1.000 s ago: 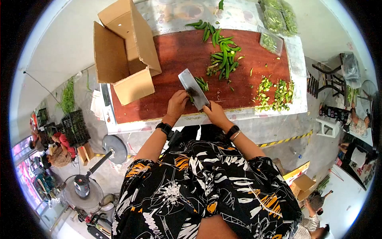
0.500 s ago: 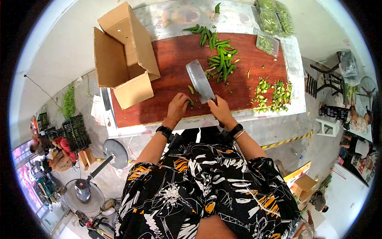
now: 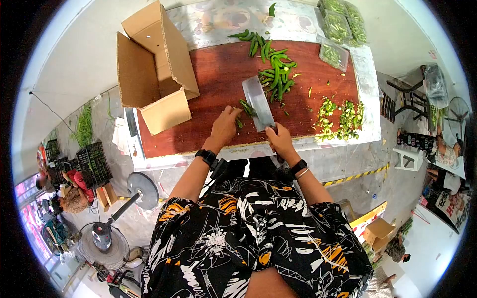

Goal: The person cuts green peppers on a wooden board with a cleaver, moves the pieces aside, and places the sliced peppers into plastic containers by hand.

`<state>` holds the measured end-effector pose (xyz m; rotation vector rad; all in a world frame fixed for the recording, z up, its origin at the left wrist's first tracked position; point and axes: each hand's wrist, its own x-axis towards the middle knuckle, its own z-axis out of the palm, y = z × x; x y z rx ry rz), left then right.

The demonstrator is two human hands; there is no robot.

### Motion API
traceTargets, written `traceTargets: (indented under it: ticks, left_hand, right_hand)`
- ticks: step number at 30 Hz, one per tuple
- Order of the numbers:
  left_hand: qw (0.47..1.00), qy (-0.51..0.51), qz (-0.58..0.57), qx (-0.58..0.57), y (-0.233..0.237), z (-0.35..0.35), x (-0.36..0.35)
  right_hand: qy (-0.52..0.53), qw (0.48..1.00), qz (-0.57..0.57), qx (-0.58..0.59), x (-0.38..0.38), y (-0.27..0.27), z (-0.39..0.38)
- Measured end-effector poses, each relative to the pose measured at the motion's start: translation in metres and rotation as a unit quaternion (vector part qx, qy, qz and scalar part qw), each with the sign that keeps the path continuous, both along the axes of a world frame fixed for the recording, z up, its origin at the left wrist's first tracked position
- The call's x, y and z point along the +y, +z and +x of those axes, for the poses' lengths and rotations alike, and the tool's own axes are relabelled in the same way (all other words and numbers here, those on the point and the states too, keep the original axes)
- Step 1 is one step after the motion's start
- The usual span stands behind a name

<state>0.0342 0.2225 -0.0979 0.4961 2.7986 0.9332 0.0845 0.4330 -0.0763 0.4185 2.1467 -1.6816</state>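
Observation:
My right hand is closed around the handle of a cleaver. Its broad blade points away from me and leans left over the red-brown board. Just left of the blade lies a dark green chili pepper, close against its side. My left hand rests on the board with fingers bent together, their tips at a small green pepper piece. The fingers partly hide that piece. Beyond the blade sits a loose pile of whole green chili peppers.
Chopped pepper pieces form two heaps at the board's right. An open cardboard box stands on the left. A clear tray and several packed trays are at the far right. A fan stands on the floor at left.
The cleaver has moved right and stands more upright, its handle nearer me. My left hand has shifted slightly up and right. A dark pepper now lies beside the blade.

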Motion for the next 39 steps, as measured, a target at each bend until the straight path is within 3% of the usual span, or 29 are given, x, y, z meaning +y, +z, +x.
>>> traceTargets:
  ticks: [13,30,39]
  left_hand:
    - [0.996,0.035,0.075,0.045,-0.012,0.012,-0.012]
    - [0.982,0.037,0.161,0.094,-0.008,0.019,-0.017]
    - [0.989,0.041,0.135,0.049,-0.018,0.021,-0.021]
  right_hand:
    - [0.127,0.987,0.086,0.044,-0.011,-0.002,0.008]
    - [0.170,0.976,0.123,0.063,-0.020,0.013,0.006]
    - [0.195,0.969,0.140,0.056,-0.022,0.011,0.008]
